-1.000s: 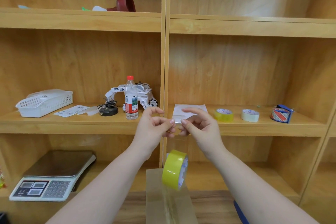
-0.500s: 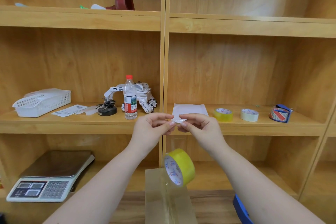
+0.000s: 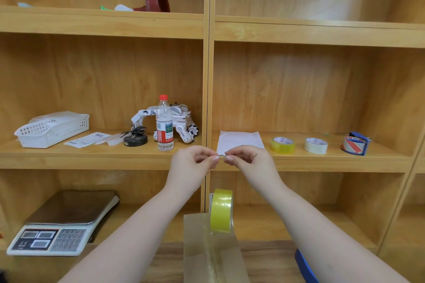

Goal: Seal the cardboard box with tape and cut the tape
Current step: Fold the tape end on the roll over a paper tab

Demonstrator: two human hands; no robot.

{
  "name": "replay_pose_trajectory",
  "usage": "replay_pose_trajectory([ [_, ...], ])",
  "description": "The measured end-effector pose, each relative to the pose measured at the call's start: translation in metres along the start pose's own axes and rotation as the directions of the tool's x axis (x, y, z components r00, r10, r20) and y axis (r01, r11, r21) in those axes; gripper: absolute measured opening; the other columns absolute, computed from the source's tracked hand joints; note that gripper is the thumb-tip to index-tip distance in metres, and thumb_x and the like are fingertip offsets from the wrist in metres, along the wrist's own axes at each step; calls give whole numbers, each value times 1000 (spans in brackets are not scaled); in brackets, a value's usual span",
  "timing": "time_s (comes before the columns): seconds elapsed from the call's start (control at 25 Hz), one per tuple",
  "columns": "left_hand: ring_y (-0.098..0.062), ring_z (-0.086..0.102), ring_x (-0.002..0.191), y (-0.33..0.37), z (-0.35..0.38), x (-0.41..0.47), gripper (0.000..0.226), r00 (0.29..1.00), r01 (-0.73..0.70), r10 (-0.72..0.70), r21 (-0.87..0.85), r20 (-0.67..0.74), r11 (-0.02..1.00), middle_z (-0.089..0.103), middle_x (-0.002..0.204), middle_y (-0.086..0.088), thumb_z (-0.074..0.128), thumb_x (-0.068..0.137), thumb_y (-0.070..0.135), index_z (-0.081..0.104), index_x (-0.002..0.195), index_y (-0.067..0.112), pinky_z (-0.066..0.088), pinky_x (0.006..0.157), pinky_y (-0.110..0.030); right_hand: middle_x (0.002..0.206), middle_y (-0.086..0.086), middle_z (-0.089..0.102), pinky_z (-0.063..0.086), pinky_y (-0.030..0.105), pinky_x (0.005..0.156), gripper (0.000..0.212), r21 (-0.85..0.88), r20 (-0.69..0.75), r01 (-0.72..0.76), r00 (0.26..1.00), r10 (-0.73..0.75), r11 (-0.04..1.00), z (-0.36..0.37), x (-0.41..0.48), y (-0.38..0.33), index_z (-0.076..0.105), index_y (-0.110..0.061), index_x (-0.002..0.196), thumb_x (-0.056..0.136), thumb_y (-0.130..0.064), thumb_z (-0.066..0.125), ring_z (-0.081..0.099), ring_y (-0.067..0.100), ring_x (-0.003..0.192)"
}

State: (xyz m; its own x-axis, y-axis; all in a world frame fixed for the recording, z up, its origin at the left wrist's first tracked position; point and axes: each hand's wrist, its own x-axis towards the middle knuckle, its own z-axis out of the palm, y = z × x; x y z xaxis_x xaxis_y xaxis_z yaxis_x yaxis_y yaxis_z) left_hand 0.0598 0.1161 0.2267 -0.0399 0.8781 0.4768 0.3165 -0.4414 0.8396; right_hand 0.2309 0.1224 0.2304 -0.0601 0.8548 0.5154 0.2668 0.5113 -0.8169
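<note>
The cardboard box [image 3: 197, 257] stands at the bottom centre, with a glossy strip of clear tape running along its top. A yellow tape roll [image 3: 221, 210] hangs edge-on just above the box's far end. My left hand [image 3: 192, 165] and my right hand [image 3: 249, 163] are raised in front of the middle shelf. Their fingertips meet and pinch a small piece of clear tape [image 3: 221, 156] between them. The clear strip between the pinch and the roll is too faint to make out.
A blue object [image 3: 304, 266] lies right of the box, under my right forearm. A scale [image 3: 62, 225] sits lower left. The middle shelf holds a white basket [image 3: 53, 128], water bottle [image 3: 164, 124], toy robot [image 3: 181, 122], paper sheet [image 3: 240, 141] and three tape rolls [image 3: 282, 145].
My hands have dropped slightly and drawn their fingertips together on the tape. The hanging roll has spun from showing its open face to edge-on.
</note>
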Motion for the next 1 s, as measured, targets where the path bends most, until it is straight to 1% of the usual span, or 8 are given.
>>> replay_pose_trajectory([
  [0.2,-9,60,72,-5,4,2,5,999,-49,52,176,-14,983,70,81,6,69,87,21,72,83,18,46,65,-24,78,-4,70,47,24,71,13,-100,-27,10,1000,-13,995,3,3,3,69,-25,69,78,-17,73,60,8,73],
  [0.28,-9,50,70,-6,5,4,9,999,-46,40,204,33,978,62,81,6,63,91,20,69,86,16,39,63,-23,79,-3,67,45,24,71,12,-95,5,-28,1000,29,995,7,3,3,65,-22,72,82,-18,69,57,8,75],
  [0.4,-12,48,70,-8,8,5,13,991,-16,-15,225,135,974,58,79,5,50,99,19,59,89,16,37,61,-24,82,1,66,46,29,76,12,-92,76,-56,995,63,994,15,2,3,60,-21,76,88,-19,61,59,17,81],
  [0.48,-8,55,74,-9,7,4,12,989,13,-34,151,141,988,63,82,4,49,99,18,60,95,16,40,64,-20,81,0,65,47,33,77,15,-77,81,-63,994,69,995,18,3,5,59,-22,75,89,-19,58,59,20,81],
  [0.6,-5,65,83,-11,2,3,14,989,87,-79,-65,124,994,74,92,-10,59,95,21,69,105,17,48,76,-18,78,-1,65,48,36,81,17,-40,67,-66,995,68,997,19,4,7,60,-23,73,89,-17,59,58,16,81],
  [0.76,-13,62,83,-22,-2,5,13,994,64,-59,-56,89,996,75,91,-8,68,90,24,77,89,14,49,78,-27,75,-3,64,47,33,79,17,-26,89,-65,994,67,998,22,4,10,61,-22,72,87,-15,61,58,14,78],
  [0.88,-9,63,86,-30,-3,5,17,985,143,-131,-112,109,983,74,98,-1,63,92,33,74,100,22,49,73,-24,75,-4,63,45,26,75,16,-32,93,-61,994,64,998,24,5,12,61,-22,72,87,-16,62,56,11,76],
  [1.0,-13,61,78,-42,-3,8,30,945,300,-283,-86,165,950,69,98,-4,48,98,44,68,111,25,53,68,-28,76,-3,63,43,18,69,14,-43,76,-72,994,75,996,22,12,10,62,-19,74,88,-16,61,54,9,73],
])
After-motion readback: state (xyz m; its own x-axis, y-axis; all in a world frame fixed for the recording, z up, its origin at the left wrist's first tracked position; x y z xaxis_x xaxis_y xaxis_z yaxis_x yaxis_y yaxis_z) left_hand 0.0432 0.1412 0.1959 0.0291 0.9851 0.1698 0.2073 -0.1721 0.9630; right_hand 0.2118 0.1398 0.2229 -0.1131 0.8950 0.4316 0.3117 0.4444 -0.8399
